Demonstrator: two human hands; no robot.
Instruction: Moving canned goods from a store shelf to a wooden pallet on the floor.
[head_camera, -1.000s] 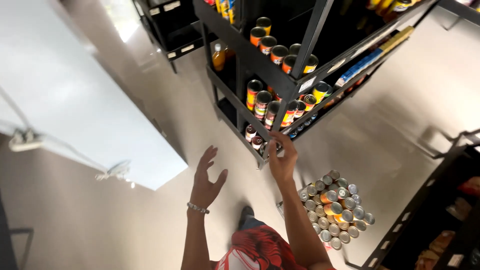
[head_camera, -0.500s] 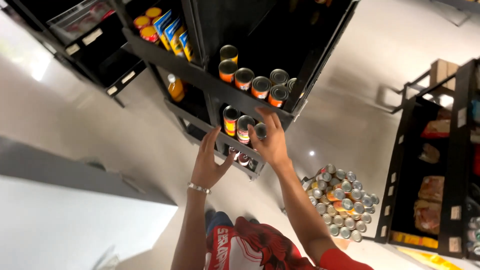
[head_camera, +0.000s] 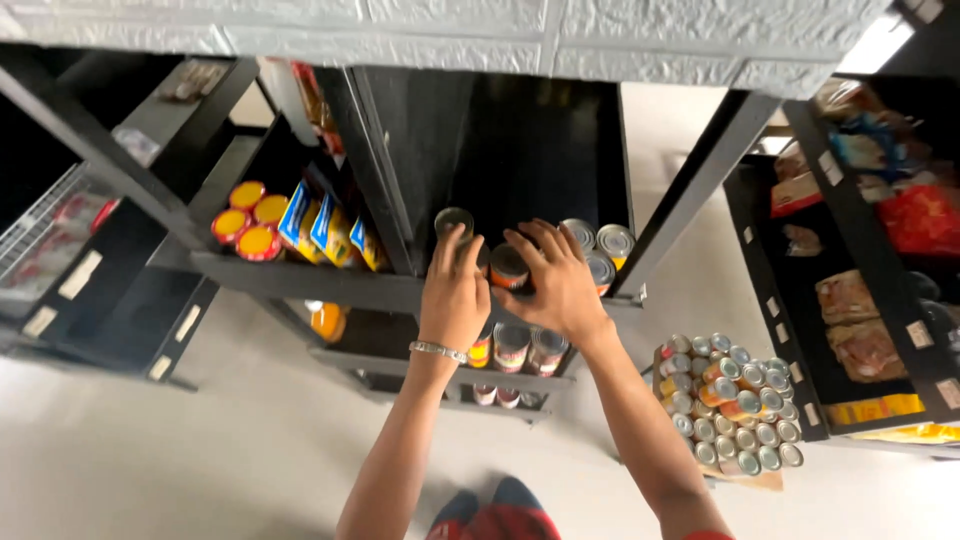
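At far left, a wire basket (head_camera: 40, 235) sits in a dark shelving unit. To its right, yellow-lidded jars (head_camera: 247, 222) and blue-and-yellow packets (head_camera: 318, 228) occupy the upper shelf (head_camera: 300, 278) of the black rack.

The left hand (head_camera: 455, 292), with a metal bracelet (head_camera: 438, 350) at the wrist, rests against a silver-topped can (head_camera: 454, 221) on that shelf. Its fingers are together and curved round the can's near side; whether they grip it fully cannot be told. The right hand (head_camera: 556, 280) lies just beside it, fingers spread over an orange-labelled can (head_camera: 508, 266) and touching its top and side. Both cans stand at the shelf's front edge. Further right, three more silver-topped cans (head_camera: 600, 245) stand in a close group.

Below, a lower shelf row of cans (head_camera: 520, 345) is visible. At right, a batch of cans (head_camera: 730, 400) stands on the floor, and a second rack (head_camera: 860, 300) holds bagged goods.

Risk assessment: both handled cans are near the shelf lip. A sideways push from either hand would probably tip one off the edge, toward the floor batch. Crowding against the neighbouring group may also knock those cans over.
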